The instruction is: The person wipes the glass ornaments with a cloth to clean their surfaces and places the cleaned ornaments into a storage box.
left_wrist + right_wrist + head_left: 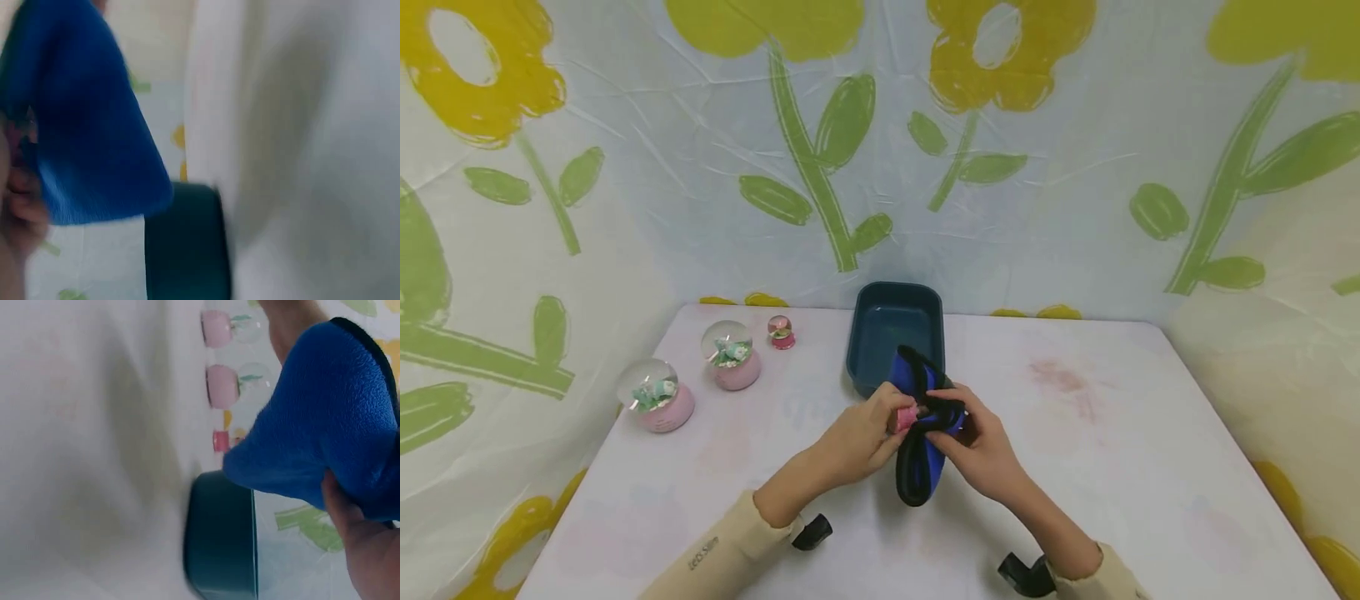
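Note:
A small snow globe with a pink base (905,417) is pinched in my left hand (857,437), its globe end mostly hidden in the folds of a blue cloth with black edging (931,467). On the other side, my right hand (981,446) grips that cloth between thumb and fingers, folded around the globe end. The cloth hangs above the table, in front of a dark teal tray. In the right wrist view the blue cloth (331,419) covers the snow globe. The left wrist view is blurred; the cloth (94,137) fills its upper left.
The dark teal tray (898,325) stands at the back middle of the white table (1075,467). To the left are two larger snow globes with pink bases, a front one (666,407) and a rear one (737,367), plus another small snow globe (782,333). Flower-patterned cloth hangs behind.

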A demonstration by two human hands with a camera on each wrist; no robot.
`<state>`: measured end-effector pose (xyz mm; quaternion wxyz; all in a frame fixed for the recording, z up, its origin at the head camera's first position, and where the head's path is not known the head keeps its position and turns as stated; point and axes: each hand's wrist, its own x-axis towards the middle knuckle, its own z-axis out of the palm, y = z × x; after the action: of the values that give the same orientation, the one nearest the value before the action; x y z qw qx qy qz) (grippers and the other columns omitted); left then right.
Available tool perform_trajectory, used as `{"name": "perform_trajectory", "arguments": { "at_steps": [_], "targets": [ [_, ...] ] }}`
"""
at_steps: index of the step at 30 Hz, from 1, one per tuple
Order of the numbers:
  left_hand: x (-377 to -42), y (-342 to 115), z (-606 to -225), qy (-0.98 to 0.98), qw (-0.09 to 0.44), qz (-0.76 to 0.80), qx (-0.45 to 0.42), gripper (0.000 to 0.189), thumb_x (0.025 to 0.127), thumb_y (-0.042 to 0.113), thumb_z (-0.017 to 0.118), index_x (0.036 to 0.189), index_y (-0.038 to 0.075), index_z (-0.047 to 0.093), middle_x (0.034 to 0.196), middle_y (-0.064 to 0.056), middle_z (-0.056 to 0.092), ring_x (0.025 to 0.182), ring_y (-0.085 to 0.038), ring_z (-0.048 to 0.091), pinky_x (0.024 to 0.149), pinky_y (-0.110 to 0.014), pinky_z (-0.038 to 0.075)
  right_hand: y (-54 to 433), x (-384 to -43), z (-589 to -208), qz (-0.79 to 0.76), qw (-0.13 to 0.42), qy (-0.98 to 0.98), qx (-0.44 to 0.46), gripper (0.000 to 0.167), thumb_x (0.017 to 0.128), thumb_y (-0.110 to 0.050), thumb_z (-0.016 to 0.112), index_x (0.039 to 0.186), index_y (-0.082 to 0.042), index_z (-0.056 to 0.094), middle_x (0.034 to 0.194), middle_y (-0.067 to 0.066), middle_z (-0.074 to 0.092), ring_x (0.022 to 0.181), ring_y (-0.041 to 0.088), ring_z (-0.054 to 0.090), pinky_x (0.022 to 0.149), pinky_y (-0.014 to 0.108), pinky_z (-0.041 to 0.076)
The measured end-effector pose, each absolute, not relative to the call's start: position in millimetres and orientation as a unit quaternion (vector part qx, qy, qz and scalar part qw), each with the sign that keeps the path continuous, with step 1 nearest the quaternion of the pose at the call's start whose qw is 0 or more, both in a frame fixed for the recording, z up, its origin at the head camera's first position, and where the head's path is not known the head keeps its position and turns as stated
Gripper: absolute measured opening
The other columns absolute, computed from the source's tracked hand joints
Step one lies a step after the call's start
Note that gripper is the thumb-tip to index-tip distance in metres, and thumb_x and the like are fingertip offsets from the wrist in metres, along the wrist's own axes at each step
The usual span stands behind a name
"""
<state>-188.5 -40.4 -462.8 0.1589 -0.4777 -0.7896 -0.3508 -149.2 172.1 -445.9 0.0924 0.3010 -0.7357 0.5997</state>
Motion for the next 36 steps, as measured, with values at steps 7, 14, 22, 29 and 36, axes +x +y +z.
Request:
{"name": "perform_trajectory", "arguments": {
  "at_steps": [7, 14, 22, 29, 36],
  "targets": [
    [-188.5, -38.4, -474.0, -0.733, 0.054, -0.496, -0.462, 0.043, 0.089, -0.005, 0.057, 0.121, 0.004, 0.029, 0.112, -0.012, 0.045, 0.091, -0.014, 0.053, 0.079, -0.022, 0.049, 164.4, -148.4, -443.0, 0.52, 0.18, -0.759, 0.348, 0.048, 0.077, 0.017, 0.071, 0.121, 0.004, 0.057, 0.128, 0.025, 0.048, 0.112, 0.028, 0.058, 0.083, 0.027, 0.052],
    [-181.7, -42.2, -462.5, -0.515, -0.302, -0.751, -0.282, 0.016, 0.105, 0.018, 0.039, 0.115, 0.014, 0.027, 0.074, -0.001, 0.035, 0.047, -0.004, 0.026, 0.043, -0.019, 0.021, 169.0, -153.9, -450.5, 0.375, 0.288, -0.756, 0.453, 0.028, 0.1, -0.02, 0.049, 0.119, -0.005, 0.063, 0.135, 0.028, 0.045, 0.123, 0.036, 0.049, 0.1, 0.027, 0.04],
    [-187.1, -44.4, -462.9, -0.637, -0.151, -0.639, -0.404, 0.032, 0.099, 0.0, 0.049, 0.118, 0.005, 0.024, 0.092, -0.009, 0.046, 0.068, -0.011, 0.047, 0.058, -0.021, 0.044, 168.2, -152.5, -443.1, 0.444, 0.233, -0.75, 0.432, 0.026, 0.096, -0.015, 0.061, 0.118, -0.001, 0.061, 0.133, 0.027, 0.046, 0.119, 0.032, 0.052, 0.093, 0.026, 0.046],
    [-190.0, -43.9, -467.4, -0.789, 0.092, -0.397, -0.46, 0.041, 0.088, 0.003, 0.065, 0.118, 0.009, 0.036, 0.11, -0.008, 0.054, 0.086, -0.011, 0.059, 0.076, -0.021, 0.051, 163.8, -143.2, -422.6, 0.562, 0.113, -0.746, 0.34, 0.048, 0.074, 0.024, 0.067, 0.118, 0.01, 0.053, 0.123, 0.028, 0.049, 0.105, 0.022, 0.062, 0.074, 0.031, 0.055],
    [-186.1, -43.9, -468.9, -0.63, -0.204, -0.664, -0.348, 0.027, 0.101, 0.008, 0.047, 0.118, 0.007, 0.026, 0.089, -0.011, 0.045, 0.056, -0.009, 0.039, 0.047, -0.022, 0.035, 166.7, -142.4, -430.8, 0.483, 0.19, -0.747, 0.416, 0.029, 0.088, -0.001, 0.068, 0.116, 0.002, 0.06, 0.129, 0.028, 0.047, 0.116, 0.029, 0.054, 0.091, 0.025, 0.047]
  ]
}}
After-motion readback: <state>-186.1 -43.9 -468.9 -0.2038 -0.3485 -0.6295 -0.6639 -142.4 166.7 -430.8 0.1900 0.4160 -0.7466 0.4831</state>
